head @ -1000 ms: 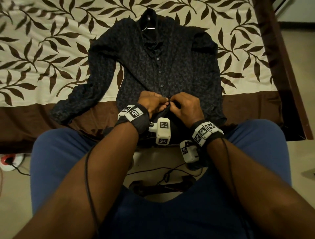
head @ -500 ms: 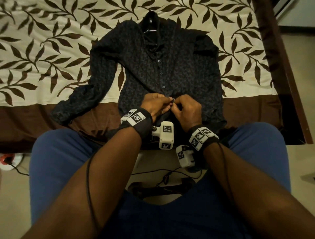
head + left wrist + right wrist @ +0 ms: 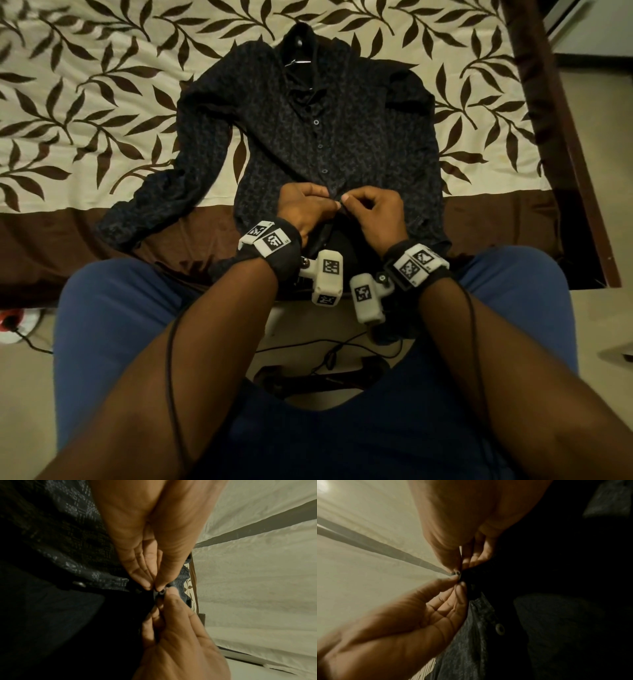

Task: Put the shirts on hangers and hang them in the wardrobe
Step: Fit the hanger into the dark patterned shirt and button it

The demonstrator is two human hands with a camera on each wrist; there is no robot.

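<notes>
A dark patterned long-sleeved shirt lies flat on the bed, front up, collar away from me. A hanger shows inside the collar. Buttons run down the placket. My left hand and right hand meet at the lower placket, fingertips touching. In the left wrist view, my left hand pinches the fabric edge at a small dark button. In the right wrist view, my right hand pinches the same button. Another button below it lies undone. The hem hangs off the bed edge toward my lap.
The bedsheet is cream with brown leaves and a brown border. A dark wooden bed frame runs along the right. My knees in blue trousers are against the bed. Cables and a power strip lie on the floor.
Both hands have stayed at the lower placket. Their fingers have moved from bunching the fabric to a fine pinch at one button. The shirt has not shifted.
</notes>
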